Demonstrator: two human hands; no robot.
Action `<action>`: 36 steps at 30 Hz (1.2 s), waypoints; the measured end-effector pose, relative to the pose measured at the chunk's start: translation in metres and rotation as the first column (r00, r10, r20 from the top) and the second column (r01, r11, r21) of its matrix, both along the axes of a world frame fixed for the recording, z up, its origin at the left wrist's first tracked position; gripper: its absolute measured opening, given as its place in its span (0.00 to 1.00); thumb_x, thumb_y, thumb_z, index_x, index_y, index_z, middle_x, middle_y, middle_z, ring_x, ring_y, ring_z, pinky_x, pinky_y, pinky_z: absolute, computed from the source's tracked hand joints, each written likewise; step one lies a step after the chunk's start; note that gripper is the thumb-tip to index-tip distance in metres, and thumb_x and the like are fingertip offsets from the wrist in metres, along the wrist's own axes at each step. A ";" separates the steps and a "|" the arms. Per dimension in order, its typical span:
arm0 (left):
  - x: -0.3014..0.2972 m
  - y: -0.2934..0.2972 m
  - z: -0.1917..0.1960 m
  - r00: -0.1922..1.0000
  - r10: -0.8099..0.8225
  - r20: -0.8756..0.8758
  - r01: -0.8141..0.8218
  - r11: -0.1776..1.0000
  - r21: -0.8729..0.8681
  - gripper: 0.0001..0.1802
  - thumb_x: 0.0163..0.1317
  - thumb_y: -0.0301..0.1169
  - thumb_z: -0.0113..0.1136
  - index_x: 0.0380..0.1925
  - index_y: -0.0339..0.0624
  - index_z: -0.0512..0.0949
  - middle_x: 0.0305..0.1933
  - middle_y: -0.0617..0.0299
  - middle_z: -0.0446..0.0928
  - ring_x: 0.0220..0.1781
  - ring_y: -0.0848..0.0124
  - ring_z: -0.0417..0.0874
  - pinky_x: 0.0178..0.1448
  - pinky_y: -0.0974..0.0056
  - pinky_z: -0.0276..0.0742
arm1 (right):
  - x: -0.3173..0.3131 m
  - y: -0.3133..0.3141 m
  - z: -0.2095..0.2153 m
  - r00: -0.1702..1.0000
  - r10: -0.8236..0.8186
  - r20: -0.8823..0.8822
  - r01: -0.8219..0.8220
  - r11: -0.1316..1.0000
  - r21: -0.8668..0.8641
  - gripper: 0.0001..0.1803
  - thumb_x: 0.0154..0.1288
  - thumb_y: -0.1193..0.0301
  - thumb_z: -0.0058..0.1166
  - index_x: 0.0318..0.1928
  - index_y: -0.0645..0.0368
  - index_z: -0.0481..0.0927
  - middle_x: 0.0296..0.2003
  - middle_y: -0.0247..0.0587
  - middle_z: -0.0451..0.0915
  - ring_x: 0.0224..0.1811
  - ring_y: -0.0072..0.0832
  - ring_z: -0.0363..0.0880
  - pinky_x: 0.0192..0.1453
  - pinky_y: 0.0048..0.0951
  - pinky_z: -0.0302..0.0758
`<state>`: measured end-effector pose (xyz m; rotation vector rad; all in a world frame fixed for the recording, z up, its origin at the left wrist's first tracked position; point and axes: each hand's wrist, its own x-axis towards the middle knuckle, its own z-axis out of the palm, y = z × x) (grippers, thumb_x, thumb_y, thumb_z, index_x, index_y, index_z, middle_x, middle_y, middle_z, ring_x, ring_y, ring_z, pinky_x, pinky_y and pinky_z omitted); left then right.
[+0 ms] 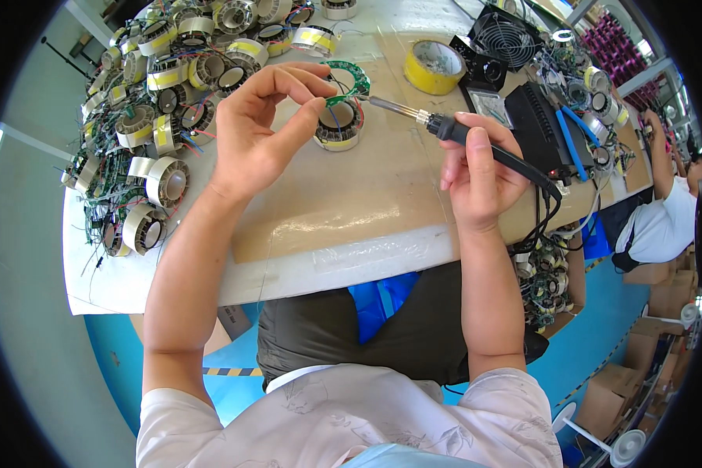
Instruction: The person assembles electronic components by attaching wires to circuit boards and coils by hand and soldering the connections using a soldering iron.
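Observation:
My left hand [267,125] pinches the left edge of a green ring-shaped circuit board [357,72] between thumb and fingers. Below the board stands a motor stator [338,141] with a yellow band, and thin red and blue wires run between the two. In my right hand [483,168] is a black-handled soldering iron [454,129], gripped like a pen. Its metal tip points left and reaches close to the board's lower right edge; whether it touches cannot be told.
A heap of wired stators [164,136] covers the table's left side. Yellow tape [434,67], a black fan [507,39], a black box [540,129] and blue-handled pliers [572,144] lie right. A box of stators [550,285] stands below the table. Another person [659,210] works at far right.

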<state>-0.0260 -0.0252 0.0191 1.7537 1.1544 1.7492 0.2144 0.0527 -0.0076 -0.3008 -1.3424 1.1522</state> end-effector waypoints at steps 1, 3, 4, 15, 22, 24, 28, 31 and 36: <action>0.000 0.000 -0.001 1.000 -0.002 0.001 0.002 1.000 -0.004 0.05 0.60 0.16 0.60 0.32 0.36 0.77 0.43 0.54 0.85 0.62 0.59 0.79 0.69 0.54 0.70 | 0.000 -0.001 0.000 0.999 0.026 -0.044 -0.028 0.999 -0.035 0.09 0.71 0.77 0.56 0.47 0.70 0.81 0.32 0.50 0.84 0.15 0.15 0.70 0.17 0.16 0.65; -0.001 0.000 0.000 1.000 -0.004 0.002 0.004 1.000 -0.007 0.05 0.60 0.16 0.60 0.32 0.36 0.77 0.43 0.55 0.85 0.62 0.59 0.79 0.69 0.54 0.70 | -0.001 0.000 0.001 0.999 0.037 -0.032 -0.038 0.999 -0.032 0.09 0.71 0.77 0.56 0.47 0.70 0.81 0.32 0.50 0.84 0.14 0.15 0.70 0.17 0.16 0.65; -0.001 -0.001 0.000 1.000 0.000 0.002 0.001 1.000 -0.007 0.05 0.60 0.16 0.60 0.32 0.36 0.77 0.43 0.55 0.85 0.62 0.59 0.79 0.69 0.54 0.70 | -0.001 -0.001 0.001 0.999 0.046 -0.017 -0.046 0.998 -0.030 0.09 0.70 0.77 0.56 0.47 0.70 0.81 0.31 0.49 0.84 0.14 0.15 0.70 0.16 0.16 0.65; 0.000 0.001 0.001 1.000 0.001 0.001 -0.001 1.000 -0.013 0.05 0.60 0.16 0.60 0.32 0.36 0.77 0.43 0.55 0.85 0.62 0.59 0.79 0.69 0.54 0.71 | -0.002 0.001 0.002 1.000 0.026 -0.001 -0.026 0.999 -0.034 0.09 0.71 0.77 0.56 0.47 0.70 0.81 0.30 0.49 0.84 0.14 0.14 0.69 0.16 0.15 0.65; -0.001 0.000 0.001 1.000 0.011 -0.017 -0.012 1.000 -0.020 0.04 0.59 0.16 0.60 0.32 0.36 0.77 0.44 0.55 0.85 0.62 0.60 0.79 0.68 0.55 0.71 | -0.002 -0.001 0.002 1.000 0.003 -0.023 -0.004 0.999 -0.049 0.09 0.71 0.77 0.55 0.47 0.70 0.81 0.31 0.50 0.84 0.14 0.15 0.70 0.16 0.16 0.65; -0.001 -0.001 0.001 1.000 0.020 -0.018 -0.020 1.000 -0.023 0.04 0.59 0.16 0.60 0.32 0.36 0.77 0.44 0.55 0.85 0.62 0.60 0.79 0.68 0.55 0.71 | 0.000 -0.001 0.000 0.999 0.020 -0.034 -0.022 0.999 -0.049 0.09 0.71 0.77 0.55 0.47 0.70 0.81 0.31 0.50 0.84 0.14 0.15 0.70 0.16 0.16 0.65; 0.000 -0.001 0.001 0.999 0.022 -0.037 -0.023 0.999 -0.023 0.05 0.59 0.16 0.61 0.32 0.36 0.77 0.44 0.55 0.85 0.62 0.60 0.79 0.68 0.55 0.71 | 0.000 -0.002 0.000 0.999 0.032 -0.032 -0.034 0.999 -0.041 0.09 0.70 0.78 0.56 0.47 0.70 0.81 0.31 0.50 0.84 0.15 0.15 0.71 0.17 0.16 0.65; -0.001 -0.001 0.001 0.999 0.023 -0.035 -0.024 1.000 -0.020 0.05 0.59 0.16 0.61 0.32 0.36 0.77 0.44 0.56 0.85 0.62 0.60 0.79 0.68 0.55 0.71 | -0.001 -0.001 0.000 0.999 0.030 -0.021 -0.031 0.999 -0.025 0.09 0.70 0.78 0.56 0.47 0.71 0.81 0.31 0.49 0.84 0.15 0.15 0.71 0.17 0.16 0.66; 0.000 0.000 0.001 0.999 0.017 -0.027 -0.018 1.000 -0.025 0.05 0.59 0.16 0.61 0.32 0.36 0.77 0.44 0.56 0.85 0.62 0.60 0.79 0.68 0.55 0.71 | -0.001 0.000 0.000 1.000 0.024 0.019 -0.024 0.999 -0.025 0.09 0.70 0.79 0.56 0.47 0.71 0.81 0.31 0.48 0.83 0.15 0.15 0.71 0.17 0.16 0.66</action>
